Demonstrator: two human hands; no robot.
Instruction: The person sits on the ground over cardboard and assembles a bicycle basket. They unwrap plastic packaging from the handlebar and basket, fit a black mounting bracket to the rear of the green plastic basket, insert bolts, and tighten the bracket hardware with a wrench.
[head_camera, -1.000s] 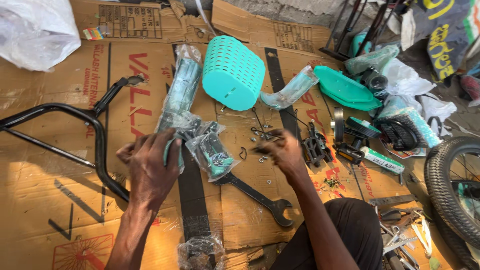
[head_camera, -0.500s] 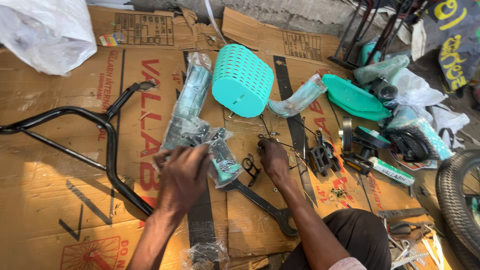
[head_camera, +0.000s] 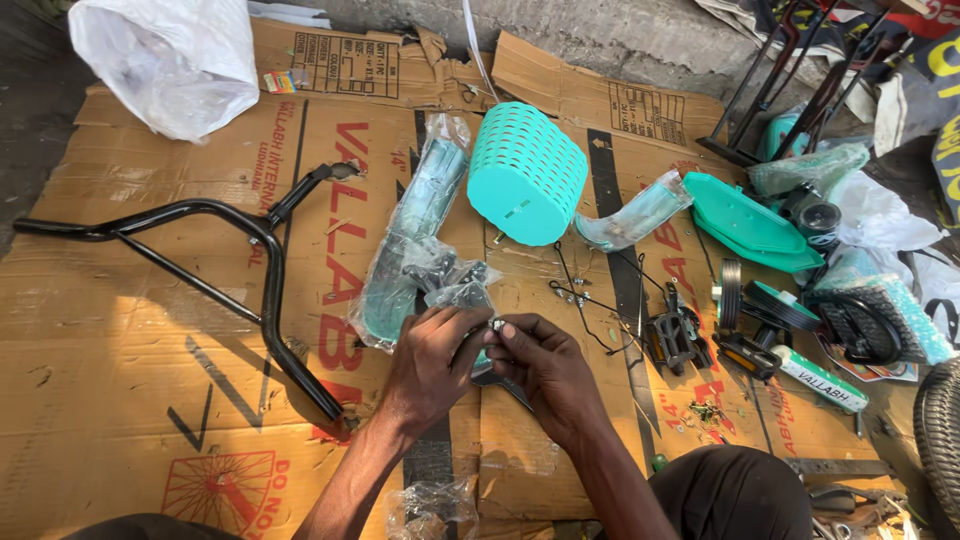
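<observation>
1. Low in the middle of the frame, the left hand (head_camera: 432, 365) and right hand (head_camera: 540, 370) meet, their fingers (head_camera: 478, 330) pinching a small metal part (head_camera: 494, 324).
2. Just above them lies a clear plastic bag (head_camera: 415, 240) holding teal parts.
3. A teal basket (head_camera: 527, 172) sits upper centre, on flattened cardboard (head_camera: 120, 330).
4. A black handlebar frame (head_camera: 200, 255) lies at left.
5. Black pedals (head_camera: 678, 338) rest right of the hands.
6. A white plastic bag (head_camera: 170, 60) fills the upper left.

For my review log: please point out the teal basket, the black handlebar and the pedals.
teal basket (head_camera: 527, 170), head view, on its perforated side wall.
black handlebar (head_camera: 268, 265), head view, on the bent main tube.
pedals (head_camera: 678, 338), head view, on the left black pedal's body.
</observation>
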